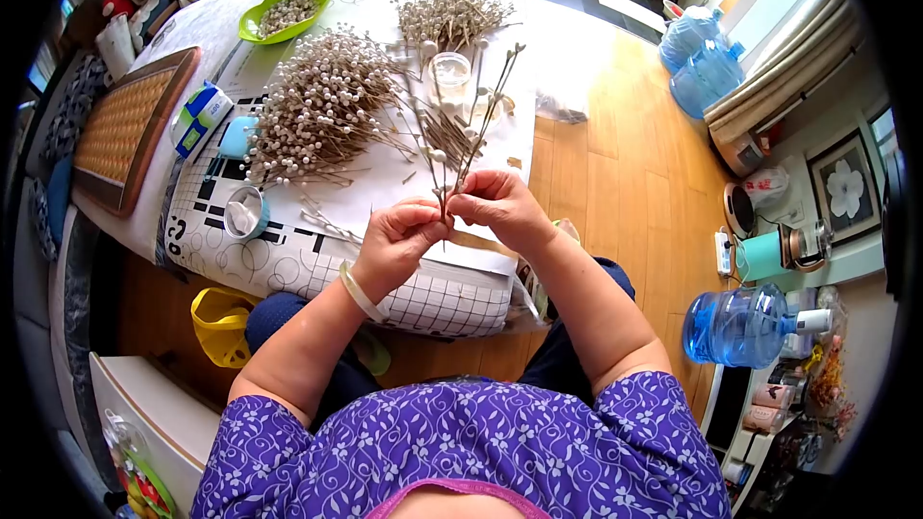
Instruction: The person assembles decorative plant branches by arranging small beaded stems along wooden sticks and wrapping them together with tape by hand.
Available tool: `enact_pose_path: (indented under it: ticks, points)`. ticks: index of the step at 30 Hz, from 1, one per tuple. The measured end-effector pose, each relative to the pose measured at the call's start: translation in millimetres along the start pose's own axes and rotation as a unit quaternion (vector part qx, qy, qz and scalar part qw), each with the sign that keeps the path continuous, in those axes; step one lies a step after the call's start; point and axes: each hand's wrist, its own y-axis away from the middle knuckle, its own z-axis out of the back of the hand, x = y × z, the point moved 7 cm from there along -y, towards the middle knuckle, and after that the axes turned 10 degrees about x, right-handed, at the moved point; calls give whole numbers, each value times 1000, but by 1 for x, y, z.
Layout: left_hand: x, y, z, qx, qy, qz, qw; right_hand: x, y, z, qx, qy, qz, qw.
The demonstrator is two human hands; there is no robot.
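My left hand [399, 238], with a pale bangle at its wrist, is closed in a pinch around the lower ends of thin brown twigs [484, 125] that carry small buds. Close beside it, my right hand [505, 211] pinches at the same spot, fingertips almost touching the left ones. The twigs fan upward from the fingers. Beyond them lie loose bare stems [447, 130] and a clear plastic cup [450, 75]. To the left spreads a big heap of dried stems with white berry-like tips [322, 101]. Another bundle of dried stems [452, 17] lies farther back.
A green bowl [255, 27] holds loose pieces at the table's far left. Nearer are a tissue pack [202, 118], a light-blue box [237, 138] and a round blue tin [262, 221] with white contents. Large water bottles [735, 327] stand on the right; a yellow bag [219, 332] hangs below left.
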Motion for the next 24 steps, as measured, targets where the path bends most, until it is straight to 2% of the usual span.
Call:
enact_pose_path:
  ticks: [1,5,7,10,14,18,22,24]
  points:
    - [0,1,-2,8,60,9,998,-1,-1,0,4,-3,-4,1000]
    - [5,3,-4,34,107,34,993,0,0,-3,41,-35,-12,998]
    - [8,4,-7,27,173,49,983,0,-1,-5,74,-38,-2,997]
    - [10,6,-9,16,219,57,974,-1,-1,-4,80,-30,19,996]
    - [6,6,-13,51,228,59,971,0,0,-7,91,-37,26,995]
    - [4,3,-9,41,153,24,987,4,-1,-5,57,-10,66,996]
    - [-6,2,-6,26,79,-15,996,1,-2,-7,75,1,81,994]
    - [-17,2,-5,18,-112,-52,992,-9,-2,0,66,22,54,996]
